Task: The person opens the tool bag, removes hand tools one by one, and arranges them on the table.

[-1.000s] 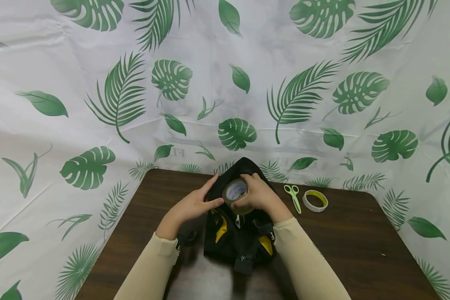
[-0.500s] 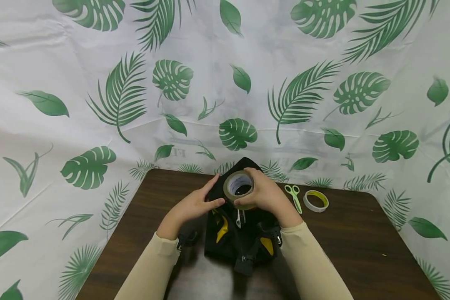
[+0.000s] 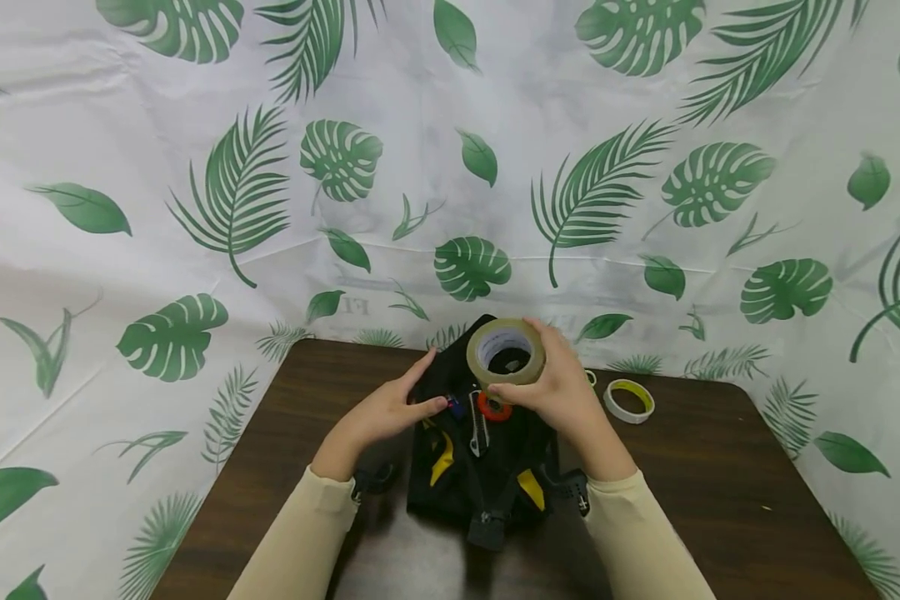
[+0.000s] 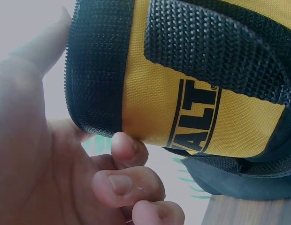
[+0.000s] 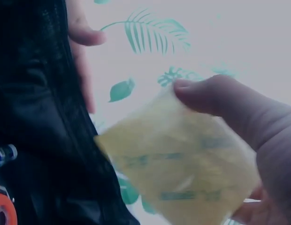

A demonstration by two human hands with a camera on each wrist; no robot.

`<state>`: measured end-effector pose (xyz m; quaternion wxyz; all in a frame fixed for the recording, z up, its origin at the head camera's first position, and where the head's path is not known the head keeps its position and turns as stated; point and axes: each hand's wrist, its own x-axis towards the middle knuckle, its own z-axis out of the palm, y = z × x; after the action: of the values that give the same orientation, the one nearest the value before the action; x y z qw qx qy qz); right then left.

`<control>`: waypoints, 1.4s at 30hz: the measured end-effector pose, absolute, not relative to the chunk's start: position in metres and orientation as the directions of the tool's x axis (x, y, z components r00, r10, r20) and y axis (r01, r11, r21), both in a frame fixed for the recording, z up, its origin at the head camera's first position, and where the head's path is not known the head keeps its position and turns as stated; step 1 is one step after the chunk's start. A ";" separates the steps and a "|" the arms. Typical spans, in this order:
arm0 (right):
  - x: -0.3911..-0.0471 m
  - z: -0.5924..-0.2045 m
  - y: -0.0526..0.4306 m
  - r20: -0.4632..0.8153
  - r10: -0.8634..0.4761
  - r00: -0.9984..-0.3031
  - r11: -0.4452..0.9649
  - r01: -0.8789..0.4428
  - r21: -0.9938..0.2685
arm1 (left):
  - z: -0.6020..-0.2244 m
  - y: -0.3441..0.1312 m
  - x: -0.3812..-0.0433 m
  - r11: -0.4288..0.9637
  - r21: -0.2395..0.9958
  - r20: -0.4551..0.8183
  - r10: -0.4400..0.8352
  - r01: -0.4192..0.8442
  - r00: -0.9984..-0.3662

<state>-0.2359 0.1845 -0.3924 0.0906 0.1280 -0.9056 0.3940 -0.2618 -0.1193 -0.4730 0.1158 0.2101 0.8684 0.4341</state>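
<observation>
My right hand (image 3: 566, 396) holds a wide roll of packing tape (image 3: 477, 354) over the far right side of a black tool bag (image 3: 438, 493). Thumb and fingers grip the tape across its width, and the right wrist view shows its tan outer surface with faint blue print. My left hand (image 3: 378, 418) holds the bag's left rim, its thumb over the opening. From the left wrist, the bag shows yellow fabric, black webbing and black lettering. Inside the bag lie a silver cutter-like tool (image 3: 477, 429), an orange-red ring (image 3: 495, 407) and a small blue item (image 3: 456, 408).
A white tape roll with a yellow inner face (image 3: 613, 407) lies on the dark wooden table (image 3: 697, 475), right of the bag. Just left of it, a bit of the green scissors (image 3: 591, 378) shows past my right hand. A leaf-patterned cloth (image 3: 390, 167) hangs behind the table.
My right hand has raised the packing tape up and to the right, uncovering the orange-red ring and silver tool. It now mostly hides the scissors. My left hand has stayed at the rim.
</observation>
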 end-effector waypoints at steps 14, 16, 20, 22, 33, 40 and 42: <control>-0.219 -0.402 0.252 0.529 0.329 -0.782 0.518 -0.319 -0.794 | -0.475 -0.120 -0.261 0.533 0.804 -0.016 0.461 0.262 -0.887; -0.219 -0.404 0.267 0.566 0.353 -0.745 0.546 -0.327 -0.771 | -0.475 -0.119 -0.261 0.534 0.804 -0.017 0.462 0.262 -0.887; -0.216 -0.407 0.296 0.578 0.441 -0.686 0.575 -0.278 -0.769 | -0.473 -0.119 -0.260 0.536 0.804 -0.021 0.461 0.259 -0.887; -0.215 -0.408 0.308 0.567 0.494 -0.659 0.575 -0.240 -0.782 | -0.472 -0.119 -0.260 0.535 0.804 -0.023 0.462 0.258 -0.886; -0.215 -0.415 0.359 0.520 0.611 -0.597 0.548 -0.156 -0.822 | -0.476 -0.118 -0.261 0.529 0.807 -0.020 0.466 0.261 -0.884; -0.222 -0.433 0.399 0.446 0.713 -0.541 0.512 -0.032 -0.858 | -0.474 -0.118 -0.261 0.525 0.809 -0.016 0.466 0.263 -0.884; -0.224 -0.443 0.410 0.418 0.730 -0.540 0.495 -0.003 -0.869 | -0.473 -0.118 -0.260 0.528 0.808 -0.019 0.467 0.261 -0.884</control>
<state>-0.2237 0.4098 -0.4431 0.4155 -0.2398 -0.7583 0.4413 -0.2599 -0.1182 -0.4733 0.1174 0.2103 0.8660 0.4382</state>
